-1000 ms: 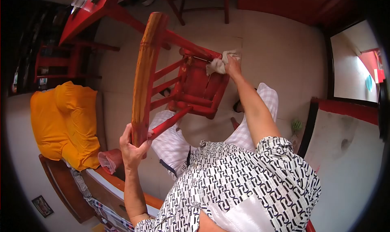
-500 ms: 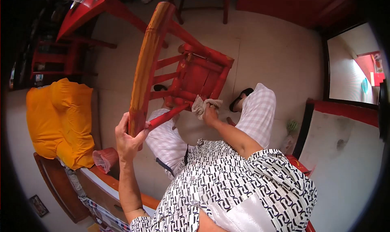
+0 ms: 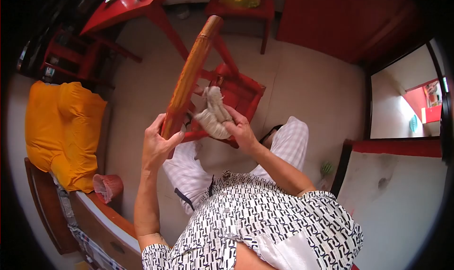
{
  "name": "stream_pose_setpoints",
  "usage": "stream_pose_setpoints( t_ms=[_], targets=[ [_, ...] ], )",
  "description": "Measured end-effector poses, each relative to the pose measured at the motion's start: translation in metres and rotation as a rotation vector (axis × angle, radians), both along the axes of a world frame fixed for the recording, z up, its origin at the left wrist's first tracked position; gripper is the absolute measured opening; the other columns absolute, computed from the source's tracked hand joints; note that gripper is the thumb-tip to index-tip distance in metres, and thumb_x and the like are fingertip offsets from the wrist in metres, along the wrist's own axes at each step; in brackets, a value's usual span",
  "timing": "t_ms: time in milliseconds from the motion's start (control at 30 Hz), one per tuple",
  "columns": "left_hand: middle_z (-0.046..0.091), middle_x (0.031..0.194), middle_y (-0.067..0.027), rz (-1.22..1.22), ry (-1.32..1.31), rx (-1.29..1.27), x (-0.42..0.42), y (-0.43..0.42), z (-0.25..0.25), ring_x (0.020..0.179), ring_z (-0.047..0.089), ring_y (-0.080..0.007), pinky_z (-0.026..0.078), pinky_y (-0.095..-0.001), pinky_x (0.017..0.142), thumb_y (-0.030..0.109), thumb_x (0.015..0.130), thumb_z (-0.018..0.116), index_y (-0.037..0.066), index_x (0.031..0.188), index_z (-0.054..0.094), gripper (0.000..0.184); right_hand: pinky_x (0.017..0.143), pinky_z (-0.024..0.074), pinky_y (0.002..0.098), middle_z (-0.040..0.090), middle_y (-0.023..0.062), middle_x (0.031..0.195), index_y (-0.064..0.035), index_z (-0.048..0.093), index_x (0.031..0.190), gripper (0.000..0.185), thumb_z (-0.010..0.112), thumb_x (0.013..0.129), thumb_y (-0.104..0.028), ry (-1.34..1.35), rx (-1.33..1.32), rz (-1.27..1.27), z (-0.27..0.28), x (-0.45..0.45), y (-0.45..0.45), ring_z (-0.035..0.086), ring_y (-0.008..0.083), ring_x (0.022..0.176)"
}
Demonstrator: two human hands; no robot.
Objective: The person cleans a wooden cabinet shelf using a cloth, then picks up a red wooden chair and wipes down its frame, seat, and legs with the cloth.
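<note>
A red wooden chair [image 3: 236,92] stands between my legs, its backrest toward my left. The worn top rail [image 3: 191,71] of its back shows yellow-brown wood where the red is gone. My left hand [image 3: 160,140] is wrapped round the near end of that rail. In my right hand [image 3: 242,130] is a crumpled beige cloth [image 3: 213,114], held above the seat and close to the back slats, which it partly hides. Whether the cloth touches the slats I cannot tell.
A red table [image 3: 137,7] with a clear cup stands at the far left. Behind is a red stool [image 3: 241,12] bearing a yellow bag. Orange cloth [image 3: 66,132] and a pink wastebasket [image 3: 108,188] are on the left. A white-topped surface [image 3: 392,185] and a mirror [image 3: 404,97] are on the right.
My right hand has lifted the cloth from the seat's near edge up and left toward the back slats. My left hand keeps its hold, and the chair back appears tilted a little more rightward.
</note>
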State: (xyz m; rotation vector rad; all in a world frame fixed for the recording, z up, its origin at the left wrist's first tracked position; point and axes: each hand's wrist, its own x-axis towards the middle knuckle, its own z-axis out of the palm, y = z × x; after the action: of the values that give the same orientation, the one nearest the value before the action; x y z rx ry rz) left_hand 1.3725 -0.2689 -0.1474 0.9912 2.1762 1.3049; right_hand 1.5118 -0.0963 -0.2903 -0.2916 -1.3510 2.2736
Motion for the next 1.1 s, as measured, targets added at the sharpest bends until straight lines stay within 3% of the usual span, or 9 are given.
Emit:
stream_pose_setpoints(
  t_ms=[233, 300, 367, 400, 500, 733, 867, 1000, 1100],
  targets=[
    [0.067, 0.096, -0.0030, -0.015, -0.253, 0.280, -0.018, 0.004, -0.057, 0.084, 0.061, -0.0109, 0.052, -0.0290, 0.077, 0.016, 0.083, 0.070, 0.000, 0.118, 0.060, 0.040, 0.099, 0.0491, 0.0404, 0.056, 0.0166, 0.129, -0.0133, 0.059, 0.131, 0.052, 0.065, 0.079, -0.015, 0.156, 1.177, -0.269, 0.102, -0.039, -0.005, 0.060, 0.0359, 0.113],
    [0.068, 0.096, -0.0045, -0.037, -0.143, 0.387, -0.008, 0.010, -0.055, 0.082, 0.063, -0.0124, 0.053, -0.0312, 0.074, 0.017, 0.082, 0.072, 0.001, 0.117, 0.060, 0.040, 0.093, 0.0517, 0.0426, 0.058, 0.0161, 0.122, -0.0163, 0.062, 0.126, 0.049, 0.066, 0.077, -0.019, 0.186, 1.337, -0.374, 0.109, -0.056, 0.012, 0.061, 0.0369, 0.109],
    [0.069, 0.095, -0.0078, -0.177, 0.602, -0.009, -0.012, 0.003, -0.048, 0.082, 0.066, -0.0145, 0.053, -0.0321, 0.073, 0.018, 0.081, 0.073, 0.002, 0.114, 0.061, 0.039, 0.085, 0.0548, 0.0431, 0.062, 0.0129, 0.112, -0.0186, 0.065, 0.119, 0.043, 0.066, 0.075, -0.021, 0.264, 1.475, -0.571, 0.102, -0.073, 0.034, 0.063, 0.0344, 0.101],
    [0.070, 0.092, -0.0135, -0.080, 0.169, 0.190, 0.002, -0.001, -0.052, 0.080, 0.068, -0.0195, 0.053, -0.0336, 0.073, 0.020, 0.079, 0.074, 0.001, 0.111, 0.061, 0.039, 0.084, 0.0549, 0.0440, 0.063, 0.0127, 0.111, -0.0204, 0.066, 0.116, 0.040, 0.065, 0.077, -0.025, 0.071, 1.486, -0.573, 0.103, -0.075, 0.048, 0.064, 0.0350, 0.099],
    [0.070, 0.089, -0.0149, 0.013, 0.082, -0.032, 0.024, -0.003, -0.039, 0.076, 0.068, -0.0223, 0.053, -0.0342, 0.073, 0.020, 0.077, 0.074, 0.000, 0.111, 0.062, 0.042, 0.084, 0.0544, 0.0466, 0.064, 0.0111, 0.111, -0.0217, 0.068, 0.115, 0.038, 0.062, 0.079, -0.034, -0.457, 1.432, -0.563, 0.104, -0.087, 0.102, 0.066, 0.0352, 0.098],
    [0.071, 0.086, -0.0132, -0.093, 0.161, 0.043, 0.024, -0.021, -0.059, 0.076, 0.068, -0.0192, 0.053, -0.0325, 0.074, 0.018, 0.073, 0.079, 0.001, 0.117, 0.061, 0.050, 0.088, 0.0524, 0.0408, 0.067, 0.0093, 0.111, -0.0135, 0.072, 0.111, 0.040, 0.064, 0.077, -0.033, -0.289, 1.243, -0.631, 0.112, -0.080, 0.145, 0.067, 0.0313, 0.100],
    [0.072, 0.087, -0.0111, -0.114, 0.091, -0.008, 0.008, -0.039, -0.067, 0.077, 0.067, -0.0147, 0.053, -0.0301, 0.074, 0.014, 0.070, 0.081, 0.000, 0.115, 0.063, 0.051, 0.079, 0.0548, 0.0317, 0.067, 0.0088, 0.104, 0.0030, 0.066, 0.111, 0.034, 0.055, 0.091, -0.022, -0.120, 0.686, -0.316, 0.075, -0.081, 0.173, 0.067, 0.0149, 0.092],
    [0.073, 0.090, -0.0106, -0.119, 0.117, -0.003, -0.020, -0.059, -0.065, 0.080, 0.069, -0.0148, 0.054, -0.0294, 0.077, 0.013, 0.068, 0.078, 0.001, 0.118, 0.064, 0.053, 0.081, 0.0555, 0.0329, 0.066, 0.0081, 0.106, -0.0005, 0.057, 0.124, 0.037, 0.047, 0.095, -0.020, 0.178, 0.028, -0.007, 0.034, -0.073, 0.167, 0.066, 0.0162, 0.092],
    [0.073, 0.089, -0.0119, -0.090, 0.107, -0.087, -0.030, -0.066, -0.047, 0.080, 0.069, -0.0155, 0.055, -0.0297, 0.077, 0.014, 0.067, 0.077, 0.001, 0.118, 0.064, 0.054, 0.084, 0.0527, 0.0295, 0.064, 0.0039, 0.105, -0.0043, 0.053, 0.131, 0.042, 0.053, 0.089, -0.009, 0.053, 0.281, -0.088, 0.009, -0.072, 0.138, 0.063, 0.0120, 0.093]
  ],
)
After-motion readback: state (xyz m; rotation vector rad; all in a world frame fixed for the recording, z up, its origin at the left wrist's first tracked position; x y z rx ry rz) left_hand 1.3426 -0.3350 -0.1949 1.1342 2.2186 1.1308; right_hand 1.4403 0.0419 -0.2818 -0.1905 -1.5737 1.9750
